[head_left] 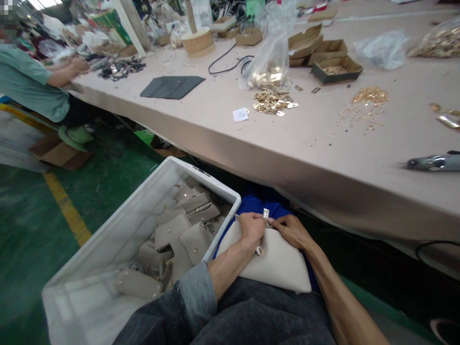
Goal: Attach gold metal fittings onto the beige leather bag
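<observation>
A beige handbag (278, 266) lies on my lap, over blue cloth (252, 203). My left hand (252, 227) is closed on its upper edge, covering part of it. A small metal clasp plate (266, 213) stands up between my hands, touching the left fingers. From the other side, my right hand (293, 232) grips the same edge, its index finger and thumb close to the plate. Below the left hand, a small round metal piece (259, 250) shows on the bag's face. The fingertips are partly hidden.
A white bin (108, 244) of beige bags (172, 231) stands at my left. On the workbench (223, 139) lie gold metal plates (272, 102), tiny gold parts (370, 96), a powered driver (434, 163) and a black sheet (172, 87). A co-worker (32, 81) sits at far left.
</observation>
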`<state>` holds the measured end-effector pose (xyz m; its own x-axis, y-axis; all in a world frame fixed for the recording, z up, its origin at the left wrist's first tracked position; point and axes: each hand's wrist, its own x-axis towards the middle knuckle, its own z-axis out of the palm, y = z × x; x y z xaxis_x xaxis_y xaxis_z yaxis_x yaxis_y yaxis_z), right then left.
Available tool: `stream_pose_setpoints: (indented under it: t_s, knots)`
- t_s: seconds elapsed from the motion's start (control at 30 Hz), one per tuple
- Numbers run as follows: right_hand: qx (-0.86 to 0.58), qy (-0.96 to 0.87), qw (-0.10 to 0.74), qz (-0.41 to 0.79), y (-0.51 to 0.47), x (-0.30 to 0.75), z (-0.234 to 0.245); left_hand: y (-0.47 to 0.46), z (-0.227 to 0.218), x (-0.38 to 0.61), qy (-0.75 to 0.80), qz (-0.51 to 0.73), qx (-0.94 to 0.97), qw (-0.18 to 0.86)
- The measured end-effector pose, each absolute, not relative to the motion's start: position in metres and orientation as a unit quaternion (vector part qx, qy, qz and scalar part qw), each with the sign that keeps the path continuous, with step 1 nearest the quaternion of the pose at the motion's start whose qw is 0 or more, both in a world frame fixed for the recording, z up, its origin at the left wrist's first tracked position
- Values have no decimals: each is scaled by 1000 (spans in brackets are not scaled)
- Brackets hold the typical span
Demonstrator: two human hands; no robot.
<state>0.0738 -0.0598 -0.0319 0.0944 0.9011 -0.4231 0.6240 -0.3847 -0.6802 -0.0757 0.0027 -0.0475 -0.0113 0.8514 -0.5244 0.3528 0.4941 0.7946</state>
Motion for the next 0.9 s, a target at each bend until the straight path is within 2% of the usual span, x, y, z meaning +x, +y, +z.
stream_pose_setpoints:
  t_s: [0.17,0.3,0.4,0.47,0.53,0.63,0.7,0.83,0.9]
  knots:
    - [-744,-506,185,395,-43,75,-34,15,-50,-76,678,235,438,541]
    - [-739,-453,298,399,-34,72,-28,16,-35,-75,637,248,448,576]
    - [-685,-438,381,440,-25,67,-27,16,-32,-79,591,261,459,610]
    - [-675,-434,407,435,-17,65,-29,20,-38,-82,559,260,450,646]
    - [-695,-435,394,415,-11,61,-27,24,-44,-84,552,249,457,651]
    - [-752,-488,317,310,-7,53,-10,28,-46,-86,552,241,492,629]
    - [-758,-536,309,206,-4,52,14,29,-44,-87,558,241,499,618]
    - [-676,-564,464,95,29,78,86,31,-39,-86,582,245,467,619]
    - [-662,-559,497,47,64,105,118,32,-38,-85,585,247,454,625]
